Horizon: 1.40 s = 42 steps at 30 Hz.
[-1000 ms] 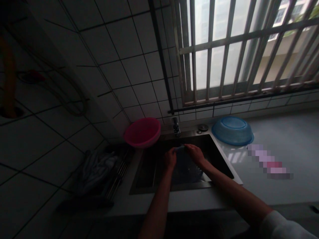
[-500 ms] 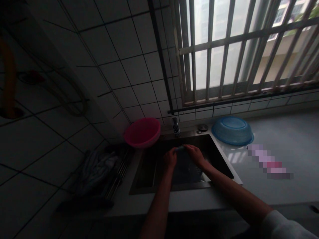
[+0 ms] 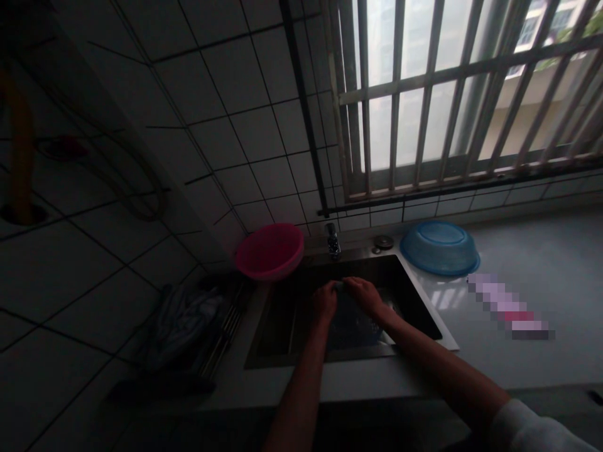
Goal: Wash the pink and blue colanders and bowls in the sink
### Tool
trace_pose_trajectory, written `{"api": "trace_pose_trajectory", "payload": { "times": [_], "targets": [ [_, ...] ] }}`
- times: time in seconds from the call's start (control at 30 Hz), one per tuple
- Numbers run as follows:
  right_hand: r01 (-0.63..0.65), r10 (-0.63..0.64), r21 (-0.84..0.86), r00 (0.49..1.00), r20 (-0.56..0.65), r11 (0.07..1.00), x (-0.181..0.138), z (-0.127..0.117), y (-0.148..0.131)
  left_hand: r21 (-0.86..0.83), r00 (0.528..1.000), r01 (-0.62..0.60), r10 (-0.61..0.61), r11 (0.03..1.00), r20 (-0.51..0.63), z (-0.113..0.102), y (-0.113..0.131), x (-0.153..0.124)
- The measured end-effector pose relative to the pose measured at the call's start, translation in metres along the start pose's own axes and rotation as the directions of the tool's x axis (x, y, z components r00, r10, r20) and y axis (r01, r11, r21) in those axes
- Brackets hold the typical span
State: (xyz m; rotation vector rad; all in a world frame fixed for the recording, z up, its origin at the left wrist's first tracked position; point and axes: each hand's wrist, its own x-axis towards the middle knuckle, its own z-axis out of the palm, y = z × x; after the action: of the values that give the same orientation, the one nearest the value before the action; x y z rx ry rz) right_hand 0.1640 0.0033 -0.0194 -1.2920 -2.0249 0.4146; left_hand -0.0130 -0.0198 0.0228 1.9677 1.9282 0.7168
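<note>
Both my hands are down in the dark steel sink [image 3: 424, 314], below the tap [image 3: 333, 240]. My left hand [image 3: 325, 300] and my right hand [image 3: 363, 295] are closed on a small bluish thing [image 3: 340, 285] held between them; the dim light hides what it is. Under the hands a dark blue perforated basket [image 3: 358, 326] sits in the sink bowl.
A pink basin [image 3: 271, 251] rests at the sink's back left corner. A blue basin [image 3: 439, 246] lies upside down on the pale counter [image 3: 541, 263] to the right. A drain plug [image 3: 383, 241] lies behind the sink. Crumpled cloth [image 3: 181, 317] lies on a rack at left. Barred window above.
My hands have drawn closer together over the bluish thing, the left one shifting a little right. Everything else stays as it was.
</note>
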Motion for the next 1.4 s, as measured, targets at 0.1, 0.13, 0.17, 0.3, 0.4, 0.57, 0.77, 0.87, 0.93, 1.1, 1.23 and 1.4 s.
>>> {"api": "trace_pose_trajectory", "payload": {
  "times": [0.1,0.13,0.17,0.3,0.4,0.57,0.77,0.87,0.93,1.1,1.23,1.4],
  "targets": [
    [-0.110,0.112,0.045,0.993,-0.029,0.993,0.002,-0.004,0.012,-0.012,0.988,0.113,-0.114,0.994,-0.104,-0.005,-0.007,0.000],
    [-0.183,0.186,0.053,0.981,-0.051,0.982,0.001,-0.008,0.019,-0.037,0.973,0.168,-0.171,0.985,-0.155,-0.008,-0.012,0.002],
    [-0.248,0.251,0.040,0.966,-0.067,0.968,0.001,-0.013,0.026,-0.063,0.958,0.203,-0.211,0.977,-0.196,-0.010,-0.016,0.003],
    [-0.306,0.301,-0.017,0.944,-0.133,0.952,-0.004,-0.023,0.034,-0.105,0.960,0.196,-0.213,0.975,-0.185,-0.009,-0.018,0.007],
    [-0.169,0.163,-0.040,0.980,-0.114,0.985,-0.004,-0.013,0.017,-0.068,0.989,0.118,-0.123,0.991,-0.085,-0.002,-0.008,0.005],
    [-0.033,0.033,-0.071,0.999,-0.009,0.997,-0.002,0.005,-0.001,-0.010,0.999,0.028,-0.028,1.000,0.022,0.000,0.001,-0.001],
    [-0.166,0.167,-0.051,0.986,0.008,0.985,-0.003,-0.015,0.020,-0.006,0.986,0.142,-0.142,0.990,-0.090,-0.013,-0.010,0.000],
    [-0.222,0.222,-0.048,0.975,-0.015,0.974,-0.005,-0.019,0.021,-0.054,0.979,0.169,-0.173,0.984,-0.104,-0.016,-0.012,0.002],
    [-0.147,0.148,-0.050,0.989,0.024,0.988,-0.007,-0.015,0.014,-0.063,0.993,0.110,-0.112,0.992,-0.027,-0.014,-0.010,0.002],
    [0.042,-0.043,0.006,0.995,0.090,0.999,-0.003,-0.004,-0.006,-0.022,0.996,0.010,-0.008,1.000,0.088,-0.004,-0.005,-0.001],
    [-0.091,0.090,0.060,0.996,0.020,0.994,-0.002,-0.020,0.009,-0.042,0.993,0.097,-0.099,0.994,-0.066,-0.006,-0.014,0.003],
    [-0.204,0.205,0.049,0.978,-0.034,0.978,-0.006,-0.029,0.019,-0.118,0.973,0.150,-0.168,0.982,-0.160,-0.009,-0.018,0.006]
  ]
}}
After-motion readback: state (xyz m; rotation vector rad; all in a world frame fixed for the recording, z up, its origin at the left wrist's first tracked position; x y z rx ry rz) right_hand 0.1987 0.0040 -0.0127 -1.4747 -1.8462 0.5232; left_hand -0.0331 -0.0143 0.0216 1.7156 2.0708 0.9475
